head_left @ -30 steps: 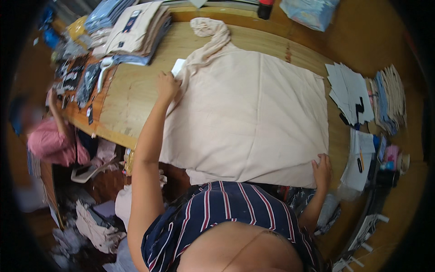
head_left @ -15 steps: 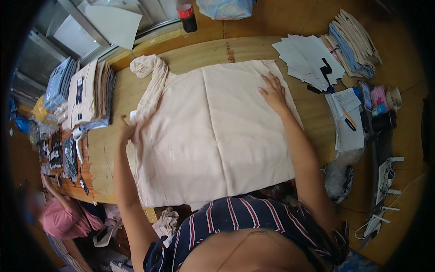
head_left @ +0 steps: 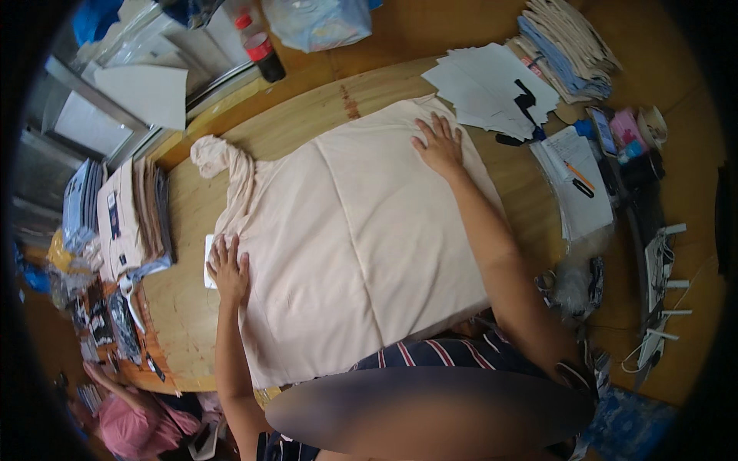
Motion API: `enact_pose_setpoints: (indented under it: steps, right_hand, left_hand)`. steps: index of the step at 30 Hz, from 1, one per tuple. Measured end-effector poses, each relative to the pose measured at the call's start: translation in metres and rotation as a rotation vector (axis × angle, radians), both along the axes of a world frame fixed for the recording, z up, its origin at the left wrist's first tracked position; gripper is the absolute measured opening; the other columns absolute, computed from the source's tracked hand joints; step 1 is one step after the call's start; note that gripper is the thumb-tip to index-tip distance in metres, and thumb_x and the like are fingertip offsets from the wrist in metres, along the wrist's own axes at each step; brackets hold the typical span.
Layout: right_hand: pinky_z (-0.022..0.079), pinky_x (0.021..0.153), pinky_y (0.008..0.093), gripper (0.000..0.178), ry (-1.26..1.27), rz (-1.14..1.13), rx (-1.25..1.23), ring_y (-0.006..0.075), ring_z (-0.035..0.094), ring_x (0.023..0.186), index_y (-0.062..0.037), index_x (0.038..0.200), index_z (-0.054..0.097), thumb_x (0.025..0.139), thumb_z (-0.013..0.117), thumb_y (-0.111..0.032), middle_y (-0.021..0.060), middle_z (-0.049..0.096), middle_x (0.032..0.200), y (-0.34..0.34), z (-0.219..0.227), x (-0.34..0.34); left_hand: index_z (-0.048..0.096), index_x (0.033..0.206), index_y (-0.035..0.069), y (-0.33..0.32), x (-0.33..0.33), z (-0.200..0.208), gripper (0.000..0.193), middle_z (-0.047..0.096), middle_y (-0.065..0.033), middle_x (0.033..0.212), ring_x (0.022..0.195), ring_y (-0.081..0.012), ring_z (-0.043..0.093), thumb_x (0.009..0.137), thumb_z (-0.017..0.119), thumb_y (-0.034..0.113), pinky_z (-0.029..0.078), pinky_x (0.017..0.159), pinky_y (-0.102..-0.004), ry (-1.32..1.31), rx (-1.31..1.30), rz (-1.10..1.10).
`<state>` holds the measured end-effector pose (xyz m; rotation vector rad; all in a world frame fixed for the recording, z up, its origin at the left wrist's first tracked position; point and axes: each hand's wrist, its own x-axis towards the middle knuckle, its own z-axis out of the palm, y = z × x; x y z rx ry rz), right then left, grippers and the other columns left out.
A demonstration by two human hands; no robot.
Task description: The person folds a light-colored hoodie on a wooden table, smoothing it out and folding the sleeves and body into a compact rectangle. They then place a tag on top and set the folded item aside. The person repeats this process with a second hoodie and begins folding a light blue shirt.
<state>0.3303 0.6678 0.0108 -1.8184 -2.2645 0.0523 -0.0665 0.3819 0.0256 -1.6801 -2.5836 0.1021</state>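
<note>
A pale cream garment point(head_left: 307, 230) lies spread on the wooden table point(head_left: 177, 300), with a long crease down its middle. One part is twisted into a loose bunch at its far left corner. My left hand point(head_left: 229, 273) rests palm down on the garment's left edge, fingers apart. Beside it, a white flat thing point(head_left: 208, 261) shows from under the cloth's edge. Near the far right corner, my right hand point(head_left: 442, 146) lies flat on the fabric with spread fingers. Neither hand grips anything.
Folded garments point(head_left: 127, 219) stand in stacks at the left, and another stack point(head_left: 573, 50) at the far right. Loose papers point(head_left: 492, 84), a notebook point(head_left: 573, 180) and a phone point(head_left: 603, 131) lie right. A cola bottle point(head_left: 261, 50) stands behind. A person in pink point(head_left: 138, 426) sits lower left.
My left hand has come down flat onto the garment's left edge with its fingers spread. My right hand stays flat near the far right corner. The whole view has tilted and shifted.
</note>
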Motion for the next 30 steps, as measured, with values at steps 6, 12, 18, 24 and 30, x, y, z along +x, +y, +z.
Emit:
enact_pose_setpoints:
  steps: [6,12,18,24,30]
  right_hand:
    - [0.023,0.094,0.0419,0.037,0.048,0.106,0.221,0.0269,0.031,0.116,-0.0171,0.112,0.049,0.082,0.038,-0.035,0.0097,0.039,0.123,0.042,-0.005,0.001]
    - [0.041,0.08,0.0365,0.027,0.084,-0.201,0.377,0.03,0.052,0.092,-0.0024,0.096,0.056,0.07,0.051,-0.003,0.0161,0.055,0.096,0.069,0.027,0.163]
    - [0.043,0.077,0.0356,0.041,0.164,-0.275,-0.191,0.0295,0.055,0.088,-0.0087,0.104,0.056,0.064,0.066,-0.015,0.0165,0.057,0.097,0.08,0.051,0.206]
    - [0.045,0.069,0.0361,0.029,0.122,-0.4,0.124,0.0305,0.057,0.08,-0.0058,0.092,0.058,0.072,0.057,-0.026,0.0145,0.059,0.089,0.124,0.062,0.22]
    - [0.041,0.076,0.0386,0.042,0.557,-0.224,0.786,0.0308,0.055,0.088,-0.0025,0.102,0.055,0.085,0.038,-0.037,0.0169,0.057,0.097,0.077,0.169,0.228]
  left_hand:
    - [0.024,0.13,0.028,0.049,-0.043,-0.003,0.047,0.015,-0.0011,0.138,0.127,-0.0244,0.011,0.085,0.033,0.039,0.007,0.098,-0.0514,-0.071,0.004,0.074]
    - [0.027,0.129,0.018,0.024,0.024,0.006,0.049,0.018,-0.0077,0.137,0.127,-0.026,0.012,0.083,0.038,0.033,0.007,0.097,-0.0532,-0.079,0.281,-0.113]
    - [0.029,0.128,0.013,-0.063,0.139,0.029,0.05,0.021,-0.009,0.135,0.126,-0.028,0.013,0.083,0.04,0.033,0.006,0.097,-0.0538,-0.326,0.144,-0.07]
    - [0.03,0.127,0.014,-0.136,0.144,0.026,0.049,0.024,-0.0084,0.134,0.125,-0.0275,0.016,0.082,0.041,0.03,0.007,0.097,-0.0537,-0.312,0.144,0.125]
    - [0.034,0.125,0.014,-0.206,0.109,0.008,0.046,0.026,-0.0072,0.133,0.124,-0.0283,0.019,0.082,0.043,0.027,0.01,0.096,-0.0552,-0.232,0.13,0.332]
